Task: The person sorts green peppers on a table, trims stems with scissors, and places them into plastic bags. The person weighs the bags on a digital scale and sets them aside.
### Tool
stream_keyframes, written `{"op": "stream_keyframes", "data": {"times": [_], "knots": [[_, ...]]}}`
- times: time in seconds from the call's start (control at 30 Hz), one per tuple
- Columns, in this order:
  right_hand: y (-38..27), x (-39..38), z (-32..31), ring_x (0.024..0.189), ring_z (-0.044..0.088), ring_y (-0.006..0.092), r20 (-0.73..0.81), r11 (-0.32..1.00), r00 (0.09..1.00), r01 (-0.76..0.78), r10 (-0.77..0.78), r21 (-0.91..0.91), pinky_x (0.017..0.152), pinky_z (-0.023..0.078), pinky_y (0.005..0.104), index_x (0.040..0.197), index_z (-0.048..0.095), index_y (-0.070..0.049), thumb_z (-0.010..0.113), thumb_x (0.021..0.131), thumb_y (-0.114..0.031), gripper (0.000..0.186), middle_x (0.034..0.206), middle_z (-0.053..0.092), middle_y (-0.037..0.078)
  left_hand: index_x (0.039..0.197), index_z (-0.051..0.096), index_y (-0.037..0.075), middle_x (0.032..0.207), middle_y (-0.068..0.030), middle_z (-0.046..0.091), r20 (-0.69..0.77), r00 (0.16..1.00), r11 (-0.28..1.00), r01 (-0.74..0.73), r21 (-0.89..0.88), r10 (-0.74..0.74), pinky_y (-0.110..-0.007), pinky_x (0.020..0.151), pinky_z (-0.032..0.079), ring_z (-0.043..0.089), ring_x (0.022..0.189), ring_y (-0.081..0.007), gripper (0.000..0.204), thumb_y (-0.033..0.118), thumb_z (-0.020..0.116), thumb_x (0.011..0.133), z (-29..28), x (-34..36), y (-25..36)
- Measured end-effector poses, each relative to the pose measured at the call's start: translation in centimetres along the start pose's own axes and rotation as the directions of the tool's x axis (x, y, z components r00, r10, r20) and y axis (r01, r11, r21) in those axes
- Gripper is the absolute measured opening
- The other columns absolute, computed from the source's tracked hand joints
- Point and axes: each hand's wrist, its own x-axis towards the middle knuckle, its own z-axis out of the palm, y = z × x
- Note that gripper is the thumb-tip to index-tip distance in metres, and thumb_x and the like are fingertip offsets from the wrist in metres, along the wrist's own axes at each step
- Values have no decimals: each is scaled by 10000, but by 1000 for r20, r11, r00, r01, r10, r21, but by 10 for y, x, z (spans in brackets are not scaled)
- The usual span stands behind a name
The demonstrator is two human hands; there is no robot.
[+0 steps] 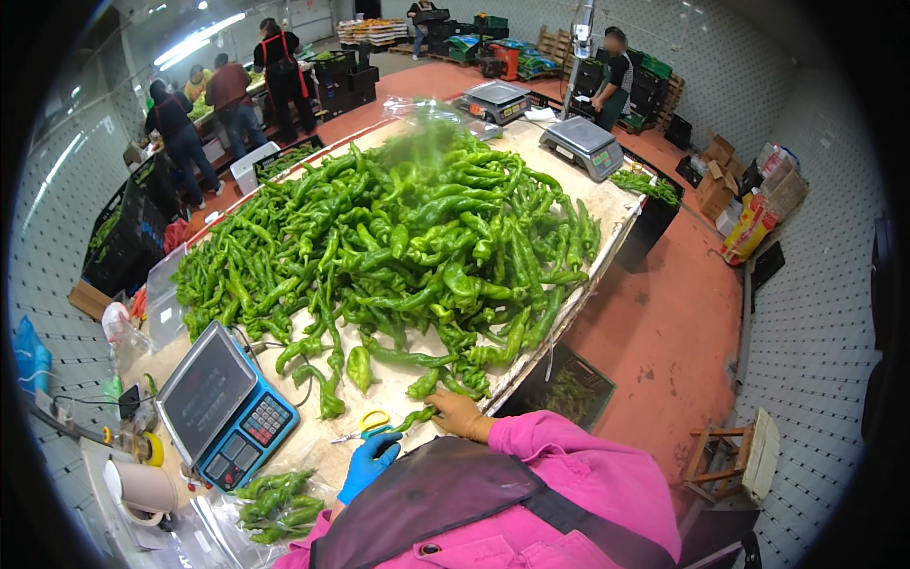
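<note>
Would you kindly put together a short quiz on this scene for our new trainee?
1. Count: how many weighing scales stand around the big pepper pile?
2. True or false: the left hand wears a blue glove.
3. Multiple choice: which tool with a yellow handle lies just beyond the left hand? A: a knife; B: scissors; C: a brush.

Key
1. Three: one blue, two grey.
2. True.
3. B.
</note>
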Motion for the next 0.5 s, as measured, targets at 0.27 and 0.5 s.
{"op": "stream_keyframes", "data": {"times": [0.27,0.5], "knots": [[51,82,-230,748,603,156,-597,985,796,6,101,175,674,518,293,1313,572,-55,698,836,-172,507,955,638,93,1190,666,25,1151,-115,677,-13,1000,999,-10,34,10,-317,930,495,646,1046,-192,288,146,663,929,-4,1,-7],[119,98,-463,899,701,306,-808,820,460,-570,368,49,823,543,398,1542,268,-173,754,776,-203,908,1011,716,163,1201,654,21,1173,-98,667,-12,997,997,-73,28,74,-309,938,487,638,1056,-182,294,125,661,926,-7,1,-8]]}}
